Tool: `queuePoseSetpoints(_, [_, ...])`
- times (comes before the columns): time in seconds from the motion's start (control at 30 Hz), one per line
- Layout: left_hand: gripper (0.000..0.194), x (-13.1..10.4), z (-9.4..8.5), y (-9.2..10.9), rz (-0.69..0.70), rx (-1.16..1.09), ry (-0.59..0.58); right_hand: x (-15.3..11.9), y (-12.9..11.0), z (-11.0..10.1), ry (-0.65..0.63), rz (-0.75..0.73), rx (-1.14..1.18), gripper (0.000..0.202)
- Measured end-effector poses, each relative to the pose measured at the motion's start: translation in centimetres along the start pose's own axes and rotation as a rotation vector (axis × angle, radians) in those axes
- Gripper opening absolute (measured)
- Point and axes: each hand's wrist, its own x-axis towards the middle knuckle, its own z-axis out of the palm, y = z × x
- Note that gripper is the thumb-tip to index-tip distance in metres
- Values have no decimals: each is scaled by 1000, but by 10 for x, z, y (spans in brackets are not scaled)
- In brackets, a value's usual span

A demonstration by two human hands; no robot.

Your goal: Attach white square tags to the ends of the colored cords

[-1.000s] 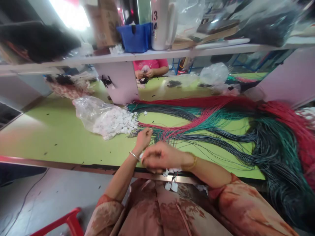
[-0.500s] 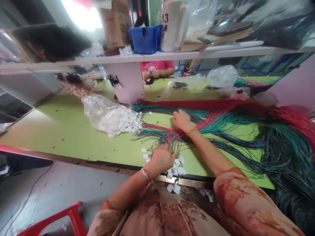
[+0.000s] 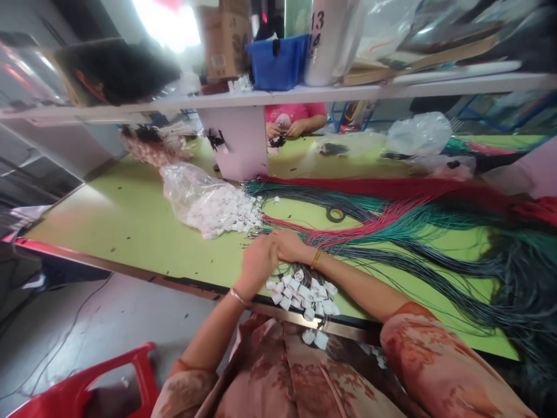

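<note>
My left hand (image 3: pixel 260 259) and my right hand (image 3: pixel 288 245) meet at the left ends of the wires, close to the table's front edge. Both have curled fingers, and what they pinch is too small and hidden to name. Red, green and dark wires (image 3: pixel 369 232) run from there to the right. Just below my right hand lies a pile of white connectors (image 3: pixel 304 293), with a couple hanging over the edge. A clear plastic bag (image 3: pixel 191 188) spills more white connectors (image 3: pixel 235 212) behind my hands. A roll of dark tape (image 3: pixel 336 215) lies between the wire bundles.
A shelf (image 3: pixel 174 104) crosses above the green table (image 3: pixel 100 215), bearing a blue bin (image 3: pixel 278 64) and a white jug (image 3: pixel 328 43). Across the table a person in a pink shirt (image 3: pixel 296 113) works. A red stool (image 3: pixel 87 389) stands at lower left.
My right hand has come down and left from the wires to meet my left hand, which moved slightly up and left. The tape roll and more white connectors are now uncovered. The view has shifted.
</note>
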Motion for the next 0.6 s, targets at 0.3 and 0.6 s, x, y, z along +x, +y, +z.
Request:
queuePoseSetpoints(0.3, [20, 43, -11, -87, -220, 289, -40, -4, 4, -1, 215, 17, 284, 12])
queuePoseSetpoints(0.6, [16, 28, -14, -92, -172, 270, -24, 16, -4, -7, 269, 49, 771, 15])
